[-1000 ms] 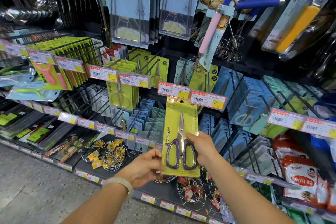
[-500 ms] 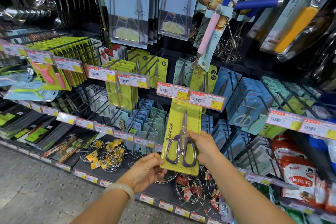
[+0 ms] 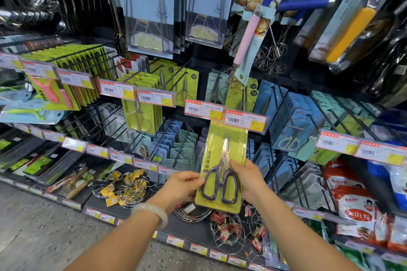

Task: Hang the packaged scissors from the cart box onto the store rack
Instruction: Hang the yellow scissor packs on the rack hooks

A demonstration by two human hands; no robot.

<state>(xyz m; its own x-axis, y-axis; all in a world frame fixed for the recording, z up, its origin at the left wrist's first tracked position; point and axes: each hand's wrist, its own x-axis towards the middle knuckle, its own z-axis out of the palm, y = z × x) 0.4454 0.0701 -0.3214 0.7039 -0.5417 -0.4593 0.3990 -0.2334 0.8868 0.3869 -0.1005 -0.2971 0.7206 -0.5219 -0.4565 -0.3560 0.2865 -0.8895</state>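
Scissors pack [image 3: 222, 171] pinched between your left hand [image 3: 184, 187] and right hand [image 3: 248, 179], top behind price tags [image 3: 225, 114]; hooking likely remains.

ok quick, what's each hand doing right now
Left hand: pinches the left edge of the scissors pack.
Right hand: grips the pack's right edge, thumb on the front.

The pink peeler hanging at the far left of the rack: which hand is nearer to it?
Left. The left hand holds the scissors pack's left edge, on the side toward the pink peeler. The right hand holds the pack's right edge, farther away.
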